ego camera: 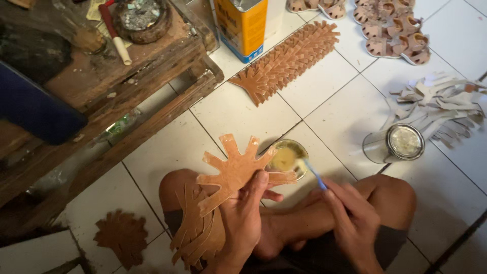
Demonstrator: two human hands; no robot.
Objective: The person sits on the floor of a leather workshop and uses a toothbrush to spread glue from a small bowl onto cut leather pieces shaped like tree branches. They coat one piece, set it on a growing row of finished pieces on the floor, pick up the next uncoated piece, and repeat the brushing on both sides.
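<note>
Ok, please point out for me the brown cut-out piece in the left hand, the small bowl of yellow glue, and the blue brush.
brown cut-out piece (233, 170), head view, on its flat middle.
small bowl of yellow glue (285, 158), head view, on the glue surface.
blue brush (315, 175), head view, on the handle above the right hand's fingers.

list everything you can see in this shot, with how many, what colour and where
leather cutout: one, tan, in left hand
brush: one, blue handle, in right hand, tip at the glue bowl
glue bowl: one, yellowish, on the floor ahead
leather stack: one, brown, on the left knee
cutout row: one, tan, floor, top centre
tin can: one, yellow, top centre
jar: one, clear, lying right
sandals: several, pink-tan, top right
wooden bench: one, brown, left
hands: left, right
</note>
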